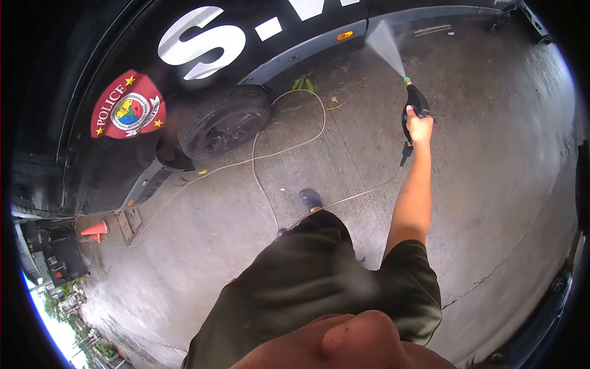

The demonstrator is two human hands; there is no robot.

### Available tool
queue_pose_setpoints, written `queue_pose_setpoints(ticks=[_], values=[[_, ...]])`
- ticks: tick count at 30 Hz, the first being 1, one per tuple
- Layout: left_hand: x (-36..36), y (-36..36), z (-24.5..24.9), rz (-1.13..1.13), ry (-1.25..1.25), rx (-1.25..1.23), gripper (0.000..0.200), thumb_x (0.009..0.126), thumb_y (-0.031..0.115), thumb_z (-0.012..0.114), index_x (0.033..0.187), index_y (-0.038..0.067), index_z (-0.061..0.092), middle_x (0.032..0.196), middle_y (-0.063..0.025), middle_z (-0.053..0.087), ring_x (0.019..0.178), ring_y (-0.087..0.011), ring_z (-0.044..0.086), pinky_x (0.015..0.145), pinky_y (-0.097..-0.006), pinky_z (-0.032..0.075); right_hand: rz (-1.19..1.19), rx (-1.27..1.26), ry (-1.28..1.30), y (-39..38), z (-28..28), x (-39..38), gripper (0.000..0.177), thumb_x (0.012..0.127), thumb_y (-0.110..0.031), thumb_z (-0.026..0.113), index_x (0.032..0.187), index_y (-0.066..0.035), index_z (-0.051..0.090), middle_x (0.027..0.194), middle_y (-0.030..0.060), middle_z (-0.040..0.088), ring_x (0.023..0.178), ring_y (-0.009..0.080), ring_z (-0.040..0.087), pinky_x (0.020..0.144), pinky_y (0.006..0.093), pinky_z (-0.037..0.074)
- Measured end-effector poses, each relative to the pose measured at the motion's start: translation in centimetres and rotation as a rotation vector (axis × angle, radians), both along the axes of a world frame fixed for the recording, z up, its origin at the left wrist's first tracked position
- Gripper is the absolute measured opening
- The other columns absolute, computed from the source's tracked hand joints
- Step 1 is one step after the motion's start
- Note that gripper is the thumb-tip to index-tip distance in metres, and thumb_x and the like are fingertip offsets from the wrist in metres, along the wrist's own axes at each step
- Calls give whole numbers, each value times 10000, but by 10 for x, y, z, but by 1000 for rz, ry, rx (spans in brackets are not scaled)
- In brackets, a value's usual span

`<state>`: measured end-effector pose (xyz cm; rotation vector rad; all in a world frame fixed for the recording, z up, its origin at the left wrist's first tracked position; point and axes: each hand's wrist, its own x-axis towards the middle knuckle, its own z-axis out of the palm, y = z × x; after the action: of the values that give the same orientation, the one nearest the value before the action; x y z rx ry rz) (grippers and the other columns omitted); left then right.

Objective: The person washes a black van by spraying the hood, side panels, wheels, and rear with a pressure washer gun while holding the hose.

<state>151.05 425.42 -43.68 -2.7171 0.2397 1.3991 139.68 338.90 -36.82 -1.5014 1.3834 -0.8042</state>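
My right hand is closed around the grip of a black spray gun. From the gun's green-tipped nozzle a white fan of water sprays toward the lower side of a dark vehicle. A thin pale hose hangs from the gun's lower end and runs past my feet. My left hand does not show.
The vehicle's black wheel stands at the left, with hose looped on the concrete beside it. Green leaves lie near the wheel. An orange cone is at the far left, and another car at the right edge.
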Motion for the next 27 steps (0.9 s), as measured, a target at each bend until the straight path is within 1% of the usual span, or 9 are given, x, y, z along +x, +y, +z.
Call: queue_pose_setpoints(ticks=[4, 9, 13, 15, 17, 18, 21, 24, 27], values=[[24, -16, 16, -39, 3, 72, 738, 880, 742, 643, 1062, 35, 751, 1091, -248, 756, 1064, -447, 718, 908, -527, 567, 100, -71, 156, 44, 10, 48, 371, 887, -303, 811, 785, 34, 696, 656, 84, 661, 617, 197, 640, 634, 402, 502], [44, -58, 34, -11, -87, 33, 694, 856, 701, 703, 1029, 32, 755, 1060, -243, 764, 1037, -438, 732, 878, -522, 575, 469, -84, 279, 82, 25, 121, 303, 905, -313, 783, 957, -17, 747, 806, 219, 742, 807, 399, 746, 753, 474, 551], [40, -73, 42, -9, -124, 14, 664, 854, 672, 725, 1008, 27, 763, 1042, -238, 769, 1036, -435, 735, 878, -521, 575, 758, -63, 385, 105, 32, 186, 272, 903, -289, 761, 1053, -62, 748, 947, 237, 758, 955, 445, 727, 859, 515, 558], [28, -59, 30, 45, -164, -26, 635, 864, 649, 730, 1011, 33, 766, 1029, -232, 772, 1026, -432, 740, 874, -522, 576, 795, -67, 403, 95, 32, 220, 282, 928, -315, 758, 1028, -52, 752, 898, 225, 751, 944, 427, 733, 847, 503, 542], [15, -49, 30, 144, -222, -99, 595, 879, 623, 730, 1021, 47, 769, 1015, -226, 773, 1011, -427, 745, 864, -521, 580, 740, -105, 412, 65, 18, 250, 293, 936, -326, 749, 1053, -58, 757, 936, 228, 759, 989, 429, 728, 881, 505, 542], [12, -50, 31, 124, -192, -43, 552, 884, 590, 731, 1035, 61, 770, 1011, -225, 772, 1005, -425, 747, 858, -521, 582, 724, -58, 390, 42, 14, 262, 331, 921, -340, 742, 1108, -69, 769, 1062, 248, 760, 1088, 449, 706, 949, 507, 552], [-7, -42, 33, 108, -120, 32, 436, 893, 495, 732, 1071, 99, 771, 1006, -226, 768, 990, -424, 749, 839, -519, 587, 553, -60, 378, -31, -6, 284, 370, 906, -370, 761, 1078, -43, 778, 1066, 255, 760, 1087, 439, 710, 953, 488, 547], [-27, -17, 5, 152, -104, -81, 337, 876, 368, 719, 1115, 135, 763, 1002, -219, 771, 993, -429, 747, 832, -512, 588, 400, -129, 342, -101, -9, 283, 402, 885, -381, 773, 1086, -34, 787, 1073, 253, 765, 1097, 433, 714, 961, 471, 538], [-37, -19, -1, 106, -111, -124, 410, 907, 459, 708, 1092, 99, 769, 1024, -217, 774, 1009, -420, 747, 842, -509, 588, 256, -103, 374, -153, -5, 271, 473, 881, -428, 766, 1121, -21, 781, 1111, 265, 758, 1139, 426, 706, 996, 460, 523]])
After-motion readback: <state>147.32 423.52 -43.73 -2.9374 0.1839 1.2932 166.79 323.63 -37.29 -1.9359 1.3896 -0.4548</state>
